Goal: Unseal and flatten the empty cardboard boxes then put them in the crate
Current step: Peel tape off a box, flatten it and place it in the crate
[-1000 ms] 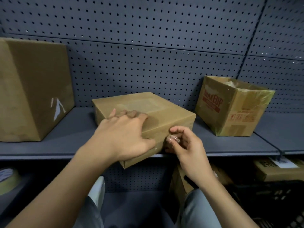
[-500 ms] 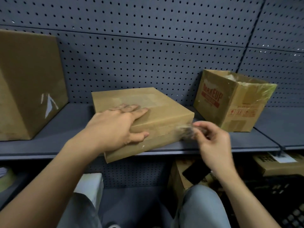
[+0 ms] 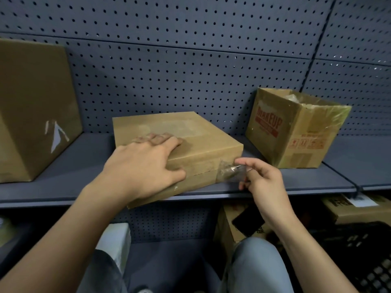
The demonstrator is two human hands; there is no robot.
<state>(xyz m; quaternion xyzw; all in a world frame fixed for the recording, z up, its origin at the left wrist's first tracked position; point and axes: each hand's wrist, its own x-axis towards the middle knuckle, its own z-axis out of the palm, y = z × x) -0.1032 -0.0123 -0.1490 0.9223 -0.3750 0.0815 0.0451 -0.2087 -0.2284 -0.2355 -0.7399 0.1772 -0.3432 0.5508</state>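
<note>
While left hand (image 3: 146, 166) lies spread on flat box (image 3: 211, 144), fingers on top, thumb down front face, I log right hand (image 3: 262, 178) pinching clear tape (image 3: 229, 171) stretched off box's right front corner. Box sits on shelf (image 3: 296, 183), near corner overhanging edge. To right, open printed box (image 3: 296, 132); below right, black crate (image 3: 359, 248).
</note>
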